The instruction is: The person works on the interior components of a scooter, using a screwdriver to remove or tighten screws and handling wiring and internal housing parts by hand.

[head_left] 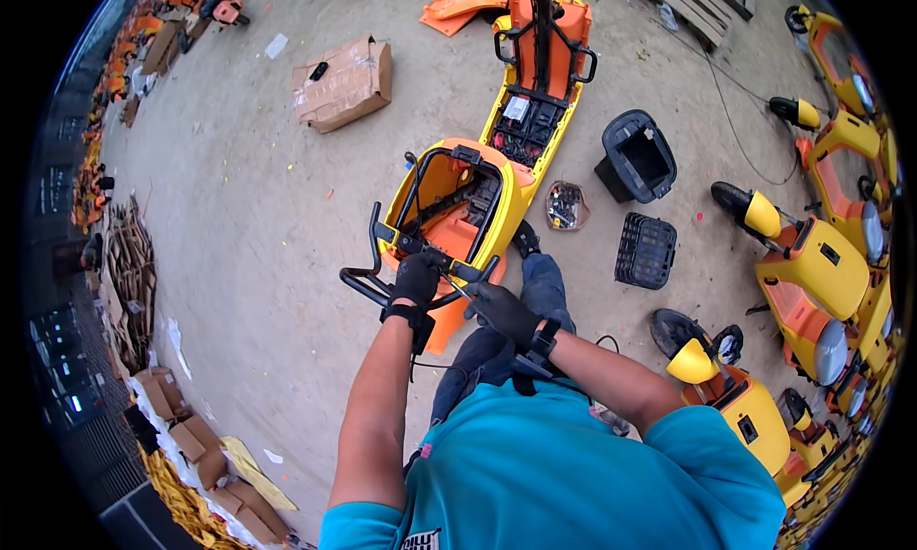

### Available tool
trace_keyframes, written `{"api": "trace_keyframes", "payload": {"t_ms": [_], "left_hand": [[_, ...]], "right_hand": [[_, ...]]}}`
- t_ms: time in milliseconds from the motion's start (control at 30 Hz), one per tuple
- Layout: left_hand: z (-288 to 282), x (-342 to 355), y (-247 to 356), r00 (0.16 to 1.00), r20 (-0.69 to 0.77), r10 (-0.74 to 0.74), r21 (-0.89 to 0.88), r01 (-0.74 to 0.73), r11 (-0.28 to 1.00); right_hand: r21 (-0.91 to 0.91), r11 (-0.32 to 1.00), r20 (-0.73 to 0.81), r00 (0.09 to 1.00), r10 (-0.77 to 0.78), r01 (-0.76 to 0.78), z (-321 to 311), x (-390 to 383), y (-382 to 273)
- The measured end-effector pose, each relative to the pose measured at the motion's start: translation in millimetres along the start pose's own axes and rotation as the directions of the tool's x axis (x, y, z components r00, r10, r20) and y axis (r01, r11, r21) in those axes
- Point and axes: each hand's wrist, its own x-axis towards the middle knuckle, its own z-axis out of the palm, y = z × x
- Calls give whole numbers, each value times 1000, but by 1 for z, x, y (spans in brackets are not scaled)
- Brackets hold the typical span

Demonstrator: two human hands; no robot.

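Observation:
A yellow and orange scooter (522, 192) stands in front of me, its body opened up. My left hand (417, 279), in a black glove, is closed at the near end of the scooter, beside the black tubular rail (361, 280); what its fingers grip is hidden. My right hand (503, 311), also gloved, is closed around a thin metal tool (456, 286) whose shaft slants toward the left hand. The tool's tip is covered, and its exact kind cannot be made out. Wiring and a silver box (517, 107) show in the scooter's open middle.
Right of the scooter lie a small open box of parts (567, 206), a black bin (642, 158) and a black crate (646, 251). A cardboard box (344, 84) with a small black object on it sits to the left. More yellow scooters (812, 273) line the right side.

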Motion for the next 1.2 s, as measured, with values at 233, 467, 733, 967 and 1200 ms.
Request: {"api": "trace_keyframes", "payload": {"t_ms": [233,467,733,967,1200], "left_hand": [[4,2,-9,1000,8,9,82,-10,997],[9,-10,-7,984,39,172,204,-176,963],[19,-24,2,994,-27,107,346,-91,934],[20,-32,13,976,-99,193,480,-123,869],[19,-32,11,966,-105,234,460,-161,873]], "right_hand": [[156,981,-94,987,128,-113,11,3,-12],[-662,654,186,926,-330,366,-33,38,-27],[-619,764,170,981,-96,182,-58,64,-56],[-442,877,151,979,-137,191,-38,24,-62],[-763,520,364,920,-145,384,-61,64,-63]]}}
